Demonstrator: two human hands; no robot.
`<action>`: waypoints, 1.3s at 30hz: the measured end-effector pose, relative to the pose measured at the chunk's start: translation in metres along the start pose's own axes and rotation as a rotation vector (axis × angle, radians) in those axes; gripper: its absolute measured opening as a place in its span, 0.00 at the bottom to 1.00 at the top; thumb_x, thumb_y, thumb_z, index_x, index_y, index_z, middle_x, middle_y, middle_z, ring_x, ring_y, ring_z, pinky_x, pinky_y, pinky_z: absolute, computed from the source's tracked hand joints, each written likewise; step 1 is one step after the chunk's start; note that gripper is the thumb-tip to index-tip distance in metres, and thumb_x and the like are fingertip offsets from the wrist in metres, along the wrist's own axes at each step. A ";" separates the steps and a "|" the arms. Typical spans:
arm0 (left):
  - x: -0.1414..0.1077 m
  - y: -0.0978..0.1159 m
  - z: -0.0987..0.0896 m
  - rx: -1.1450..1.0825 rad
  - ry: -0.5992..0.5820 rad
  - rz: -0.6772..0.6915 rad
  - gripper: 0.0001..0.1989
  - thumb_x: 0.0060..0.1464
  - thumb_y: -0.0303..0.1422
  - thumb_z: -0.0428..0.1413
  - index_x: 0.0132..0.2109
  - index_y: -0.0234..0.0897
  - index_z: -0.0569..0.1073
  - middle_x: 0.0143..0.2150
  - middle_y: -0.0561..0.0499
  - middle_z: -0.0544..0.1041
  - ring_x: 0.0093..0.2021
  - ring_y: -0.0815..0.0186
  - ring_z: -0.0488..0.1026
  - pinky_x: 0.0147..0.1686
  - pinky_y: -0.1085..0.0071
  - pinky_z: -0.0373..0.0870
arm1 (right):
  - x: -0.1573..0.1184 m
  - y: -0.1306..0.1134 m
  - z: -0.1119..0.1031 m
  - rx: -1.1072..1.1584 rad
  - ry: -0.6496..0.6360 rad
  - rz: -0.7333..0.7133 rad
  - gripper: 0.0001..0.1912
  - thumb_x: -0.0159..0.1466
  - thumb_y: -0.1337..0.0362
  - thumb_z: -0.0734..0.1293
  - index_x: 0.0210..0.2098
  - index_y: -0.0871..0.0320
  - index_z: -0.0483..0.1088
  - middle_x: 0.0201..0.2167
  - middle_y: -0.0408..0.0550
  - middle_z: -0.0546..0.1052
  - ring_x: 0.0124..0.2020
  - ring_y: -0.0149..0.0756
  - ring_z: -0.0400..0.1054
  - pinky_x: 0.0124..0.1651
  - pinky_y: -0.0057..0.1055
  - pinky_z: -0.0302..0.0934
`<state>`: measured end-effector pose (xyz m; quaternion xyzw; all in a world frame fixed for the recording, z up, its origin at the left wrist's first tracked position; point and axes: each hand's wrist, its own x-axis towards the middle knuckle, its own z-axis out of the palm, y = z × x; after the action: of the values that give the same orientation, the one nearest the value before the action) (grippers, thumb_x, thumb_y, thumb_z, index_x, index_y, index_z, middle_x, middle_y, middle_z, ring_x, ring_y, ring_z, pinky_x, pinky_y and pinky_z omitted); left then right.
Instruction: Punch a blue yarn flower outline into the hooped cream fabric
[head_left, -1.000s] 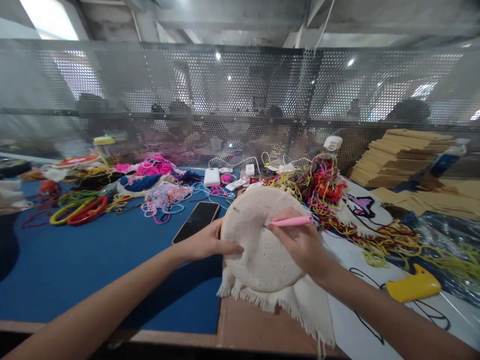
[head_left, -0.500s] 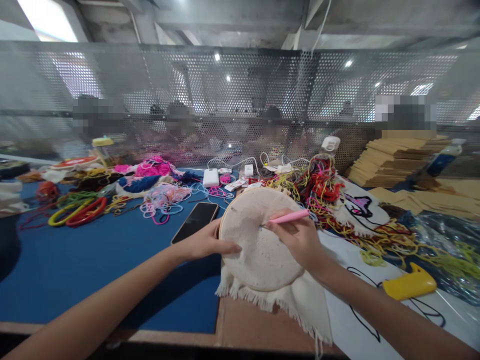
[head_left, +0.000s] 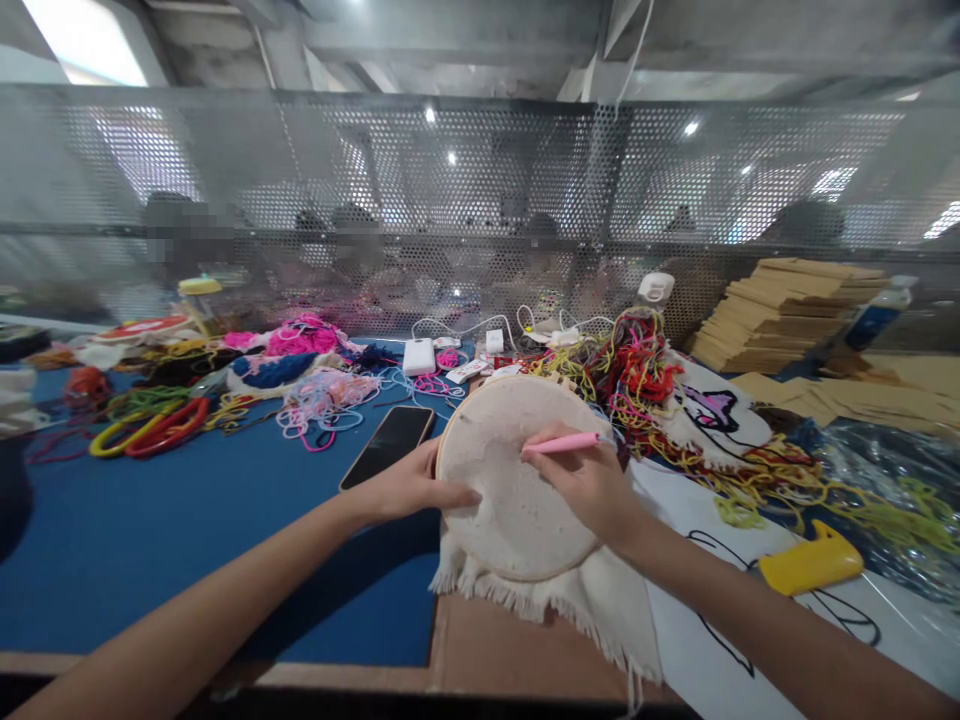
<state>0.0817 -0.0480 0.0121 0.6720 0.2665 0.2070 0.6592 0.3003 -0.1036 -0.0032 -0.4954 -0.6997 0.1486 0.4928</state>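
Observation:
A round embroidery hoop (head_left: 517, 545) holds cream cloth stretched tight, its frayed edge hanging over the table's front. My left hand (head_left: 420, 482) grips the hoop's left rim, thumb on top of the cloth and fingers hidden beneath. Closed round a pink pen-like punch needle (head_left: 570, 442), my right hand (head_left: 589, 485) rests at the cloth's upper middle. The tool's tip is hidden by my fingers, so I cannot tell how deep it sits in the cloth. A black phone (head_left: 388, 445) lies just left of the hoop.
Tangled yarn (head_left: 645, 365) and a white sheet with black lines (head_left: 675, 590) lie to the right, with a yellow-handled tool (head_left: 810, 562). Brown envelopes (head_left: 780, 310) are stacked behind. Pink yarn (head_left: 304, 335) and scissors with red and yellow handles (head_left: 176, 432) are on the left. A perforated screen (head_left: 480, 200) stands behind.
My right hand has moved slightly left with the punch needle, which now covers the small dark mark on the cloth. My left hand keeps its hold on the hoop.

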 end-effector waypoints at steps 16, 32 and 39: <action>0.002 -0.004 -0.003 -0.008 -0.013 0.004 0.27 0.43 0.28 0.63 0.53 0.35 0.67 0.51 0.42 0.73 0.45 0.60 0.72 0.44 0.65 0.69 | 0.003 -0.002 -0.003 0.019 -0.099 0.021 0.07 0.62 0.60 0.63 0.35 0.55 0.70 0.35 0.46 0.74 0.35 0.35 0.70 0.37 0.31 0.65; 0.002 0.001 -0.001 -0.026 0.031 -0.043 0.31 0.41 0.27 0.63 0.54 0.34 0.65 0.48 0.42 0.75 0.45 0.58 0.71 0.44 0.63 0.68 | 0.001 0.008 -0.012 0.220 -0.019 -0.232 0.03 0.62 0.66 0.65 0.34 0.54 0.72 0.34 0.45 0.74 0.39 0.35 0.69 0.43 0.35 0.63; 0.001 -0.001 -0.001 -0.056 0.017 -0.036 0.30 0.41 0.26 0.63 0.54 0.33 0.66 0.46 0.43 0.75 0.43 0.59 0.72 0.43 0.64 0.69 | -0.001 0.007 -0.012 0.290 0.026 -0.151 0.05 0.64 0.65 0.63 0.36 0.56 0.70 0.34 0.45 0.71 0.35 0.32 0.68 0.36 0.31 0.65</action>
<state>0.0818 -0.0468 0.0110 0.6465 0.2783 0.2081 0.6791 0.3144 -0.1048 -0.0029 -0.3670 -0.6997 0.2043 0.5779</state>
